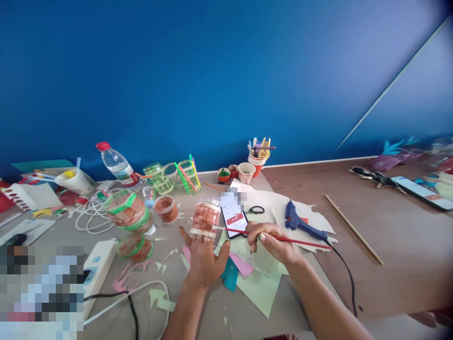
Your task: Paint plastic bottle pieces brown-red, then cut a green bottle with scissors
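My left hand (205, 264) is at the near end of a clear plastic bottle section (205, 215) patched with reddish-brown paint. The thumb and one finger stick out on either side; the other fingers are hidden at or inside its near end. In my right hand (274, 240) is a long red paintbrush (300, 242), held between thumb and fingers, its pale tip touching or close to the painted section's right side. A phone (233, 219) with a lit screen lies just beyond the brush. To the left is a small tub with brown paint (166, 209).
Brown-painted, green-rimmed plastic pieces (129, 212) stand left, near a red-capped water bottle (118, 165) and white cables. A blue glue gun (304, 224) lies right on white paper, its cord trailing forward. Paint cups (246, 173) stand by the wall. A wooden stick (354, 229) lies farther right.
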`<action>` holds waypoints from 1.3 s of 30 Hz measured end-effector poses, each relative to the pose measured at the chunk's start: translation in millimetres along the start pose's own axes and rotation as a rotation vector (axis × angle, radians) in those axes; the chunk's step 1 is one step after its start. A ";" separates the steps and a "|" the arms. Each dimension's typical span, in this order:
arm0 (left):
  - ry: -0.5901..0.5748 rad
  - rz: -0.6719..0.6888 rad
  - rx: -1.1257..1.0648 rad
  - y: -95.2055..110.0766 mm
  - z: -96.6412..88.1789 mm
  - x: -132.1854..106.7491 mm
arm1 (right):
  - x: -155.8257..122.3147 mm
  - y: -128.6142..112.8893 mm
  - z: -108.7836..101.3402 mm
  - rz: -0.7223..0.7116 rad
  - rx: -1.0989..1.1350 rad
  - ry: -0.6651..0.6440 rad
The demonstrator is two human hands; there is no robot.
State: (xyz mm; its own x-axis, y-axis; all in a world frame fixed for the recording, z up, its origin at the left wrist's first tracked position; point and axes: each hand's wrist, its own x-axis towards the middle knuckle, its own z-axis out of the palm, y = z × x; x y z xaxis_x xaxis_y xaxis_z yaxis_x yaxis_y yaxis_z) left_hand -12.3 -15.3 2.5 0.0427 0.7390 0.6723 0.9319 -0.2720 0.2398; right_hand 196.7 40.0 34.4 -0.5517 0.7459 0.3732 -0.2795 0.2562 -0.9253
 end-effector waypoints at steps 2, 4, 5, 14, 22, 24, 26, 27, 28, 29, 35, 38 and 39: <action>0.009 -0.016 -0.006 -0.4 -0.6 0.7 | -1.4 0.3 -3.8 0.013 -0.003 0.011; 0.004 -0.029 -0.014 -0.7 -0.9 1.1 | -2.2 0.3 -7.1 0.011 0.006 0.044; 0.001 -0.033 -0.011 -0.6 -0.9 1.1 | -2.2 0.1 -8.0 0.003 0.016 0.063; -0.053 0.029 0.082 6.5 -2.0 3.2 | 1.9 -1.1 3.0 -0.003 -0.002 0.008; -0.020 0.034 0.118 5.4 -3.3 3.8 | -2.8 -2.8 -10.7 -0.016 0.021 0.093; -0.034 0.036 0.117 6.5 -3.2 3.5 | -1.6 -2.2 -9.6 -0.035 0.043 0.094; -0.054 0.033 0.123 8.1 -3.3 3.4 | 0.2 -0.8 -6.2 -0.057 0.063 0.057; -0.063 0.035 0.126 8.9 -3.4 3.3 | 1.0 0.0 -4.5 -0.066 0.070 0.035; -0.069 0.040 0.128 9.5 -3.6 3.4 | 1.4 0.6 -3.3 -0.071 0.075 0.016; -0.073 0.047 0.130 9.9 -3.8 3.4 | 1.5 1.1 -2.9 -0.073 0.078 0.003; -0.067 0.042 0.121 8.7 -3.6 3.7 | -2.5 -3.2 -15.0 -0.084 0.099 0.046; -0.044 0.038 0.099 7.3 -3.2 3.6 | -0.5 -6.6 -17.7 -0.141 0.139 0.133; -0.031 0.052 0.080 7.0 -3.6 3.4 | 1.1 -6.7 -16.9 -0.157 0.152 0.174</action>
State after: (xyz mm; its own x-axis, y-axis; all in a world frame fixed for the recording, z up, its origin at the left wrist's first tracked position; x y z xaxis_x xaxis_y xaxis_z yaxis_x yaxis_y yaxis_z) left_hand -6.9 -16.9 9.0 0.1019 0.7442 0.6602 0.9538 -0.2617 0.1477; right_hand 211.2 49.5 39.8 -0.3526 0.8020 0.4822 -0.4729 0.2919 -0.8314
